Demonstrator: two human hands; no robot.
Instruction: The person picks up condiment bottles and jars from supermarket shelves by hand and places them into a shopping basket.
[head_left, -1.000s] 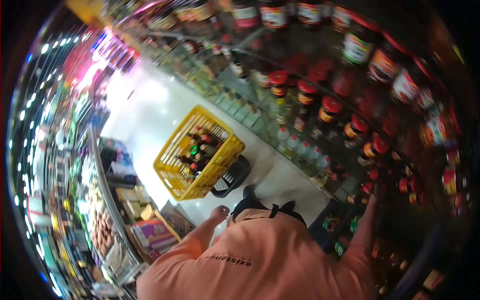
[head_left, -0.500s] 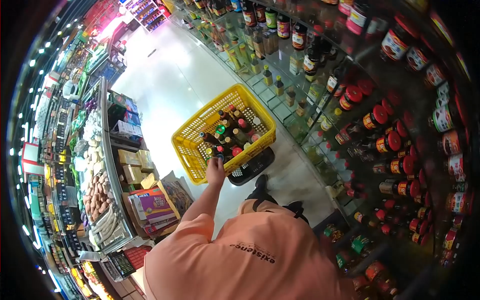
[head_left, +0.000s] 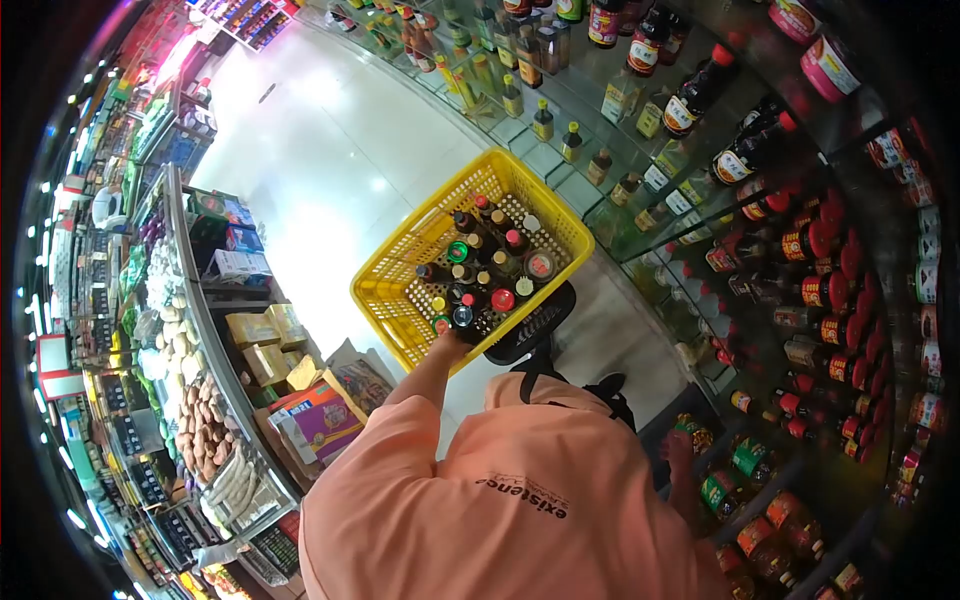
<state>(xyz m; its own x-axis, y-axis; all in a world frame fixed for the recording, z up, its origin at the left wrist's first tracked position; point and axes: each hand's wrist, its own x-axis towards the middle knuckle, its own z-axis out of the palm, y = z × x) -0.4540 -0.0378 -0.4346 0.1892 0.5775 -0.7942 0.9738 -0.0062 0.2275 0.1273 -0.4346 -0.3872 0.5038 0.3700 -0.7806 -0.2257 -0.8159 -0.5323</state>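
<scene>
A yellow basket (head_left: 385,310) on the floor holds several dark bottles and jars with red, green, yellow and pale caps. My left hand (head_left: 448,345) is at its near rim, right beside a dark-capped bottle (head_left: 463,316); its fingertips are hidden, so its grip cannot be made out. Low on the right, my right hand (head_left: 678,447) hangs in dim light near the lower shelf, its fingers apart and holding nothing visible. Bottles with green labels (head_left: 750,458) stand close to it.
Shelves of sauce bottles and red-lidded jars (head_left: 825,292) rise along the right. A produce stand (head_left: 205,425) runs down the left, with cartons (head_left: 265,362) and a purple box (head_left: 325,422) beside it. A black basket (head_left: 545,325) lies beneath the yellow one. Pale floor (head_left: 320,130) stretches ahead.
My left hand has moved from outside the basket to its rim. My right arm has come down from the red-lidded jars. The view has shifted, and the basket appears nearer.
</scene>
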